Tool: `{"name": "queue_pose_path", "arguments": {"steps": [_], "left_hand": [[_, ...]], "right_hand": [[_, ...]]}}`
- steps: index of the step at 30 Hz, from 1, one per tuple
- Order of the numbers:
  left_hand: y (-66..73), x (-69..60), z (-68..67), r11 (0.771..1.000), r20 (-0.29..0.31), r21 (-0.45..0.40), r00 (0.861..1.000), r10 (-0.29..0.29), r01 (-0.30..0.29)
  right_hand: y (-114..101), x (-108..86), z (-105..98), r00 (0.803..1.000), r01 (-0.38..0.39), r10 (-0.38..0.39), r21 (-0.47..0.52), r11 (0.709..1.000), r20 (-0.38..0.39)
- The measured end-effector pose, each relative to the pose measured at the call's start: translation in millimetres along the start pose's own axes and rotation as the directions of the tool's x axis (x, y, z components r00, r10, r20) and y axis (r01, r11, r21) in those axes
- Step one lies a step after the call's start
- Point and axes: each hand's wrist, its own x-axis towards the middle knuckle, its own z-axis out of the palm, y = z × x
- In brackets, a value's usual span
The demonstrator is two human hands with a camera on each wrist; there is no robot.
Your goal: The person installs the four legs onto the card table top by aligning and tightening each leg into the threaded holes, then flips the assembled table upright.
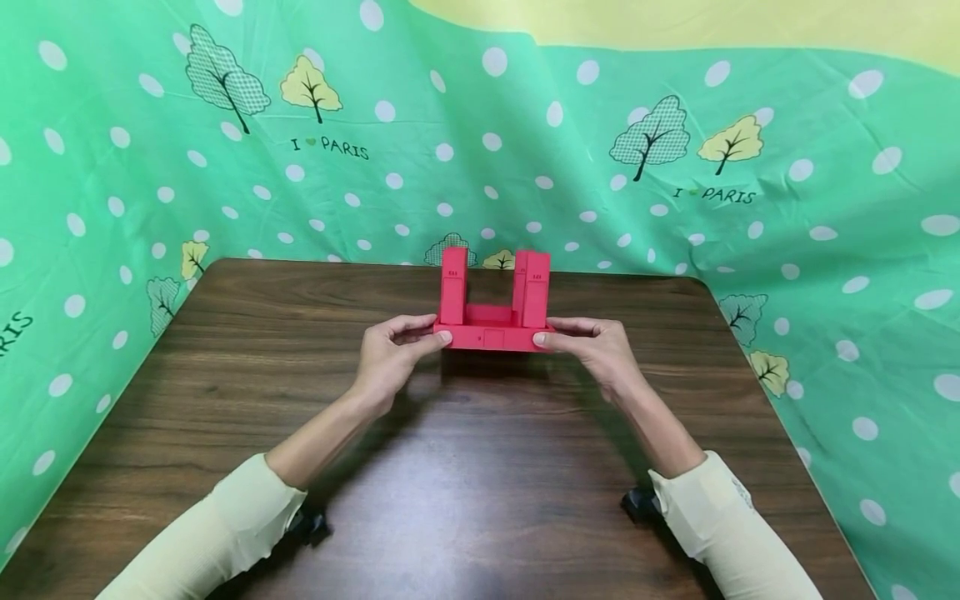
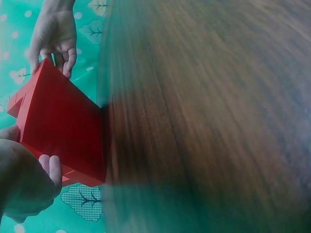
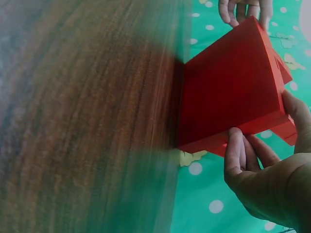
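Note:
Between my two hands is a red box-like piece (image 1: 491,337) with a flat base and upright red posts, one at the left (image 1: 453,287) and a pair at the right (image 1: 536,292). My left hand (image 1: 386,358) grips its left end, thumb on the front face. At the opposite end my right hand (image 1: 603,354) holds it the same way, thumb in front and fingers behind. The smooth red underside (image 2: 68,121) shows in the left wrist view, and the same underside (image 3: 228,82) in the right wrist view, tilted up off the table at the near side.
A dark wood-grain table (image 1: 480,475) lies under the arms. Behind it and at both sides hangs a green dotted cloth (image 1: 480,108) printed with trees. Black straps with small devices (image 1: 311,527) sit under both pale sleeves.

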Motion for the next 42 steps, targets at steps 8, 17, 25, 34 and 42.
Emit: {"name": "queue_pose_path", "arguments": {"steps": [8,17,25,34,42], "left_hand": [[9.4,4.0,1.2,1.0,0.001,0.01,1.0,0.018,-0.018],[22.2,8.3,3.0,0.997,-0.015,0.077,1.0,0.027,-0.026],[32.0,9.4,1.9,0.994,-0.015,0.109,1.0,0.018,-0.016],[37.1,11.2,0.8,0.994,0.007,0.111,1.0,-0.017,0.016],[39.8,17.3,-0.5,0.993,0.01,0.092,0.998,-0.069,0.068]], "right_hand": [[-6,2.3,-3,1.0,0.024,-0.024,0.018,1.0,-0.009],[-13,2.9,-2,0.998,0.048,-0.048,0.019,0.999,-0.03],[-22,1.9,-1,0.999,0.035,-0.037,-0.055,0.998,-0.028],[-26,2.7,-1,0.999,0.011,-0.013,-0.075,0.997,-0.034],[-30,2.7,-1,1.0,0.0,-0.003,-0.083,0.997,-0.03]]}}
